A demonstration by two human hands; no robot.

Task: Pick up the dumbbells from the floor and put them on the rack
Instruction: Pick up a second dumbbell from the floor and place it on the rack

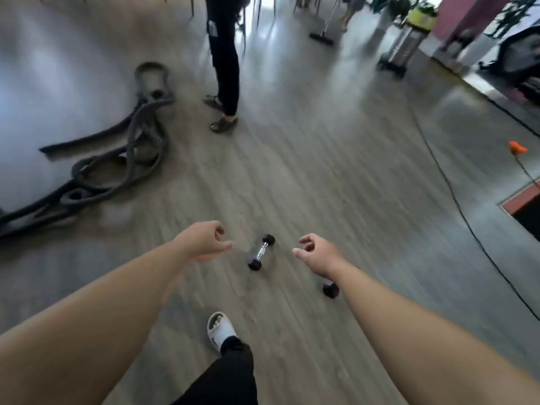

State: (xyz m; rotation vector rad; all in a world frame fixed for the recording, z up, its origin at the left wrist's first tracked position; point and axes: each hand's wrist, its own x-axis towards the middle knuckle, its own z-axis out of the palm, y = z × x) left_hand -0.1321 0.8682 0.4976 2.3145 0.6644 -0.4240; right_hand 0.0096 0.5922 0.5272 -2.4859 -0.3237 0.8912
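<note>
Head view, blurred by motion. Grey wood-plank floor (321, 171). Small dumbbell with black hex ends and chrome handle (261, 252) lies on the floor at centre, between both hands, touching neither. Left hand (204, 239) at its 9 o'clock, fingers loosely curled, empty. Right hand (317, 254) at its 3 o'clock, fingers loosely curled, empty. Second black dumbbell end (331, 289) shows at 4 o'clock, mostly hidden by the right forearm. Thick dark battle rope (117, 165) heaped at 10 o'clock. Standing person's dark-trousered legs (225, 62) at 12 o'clock.
</note>
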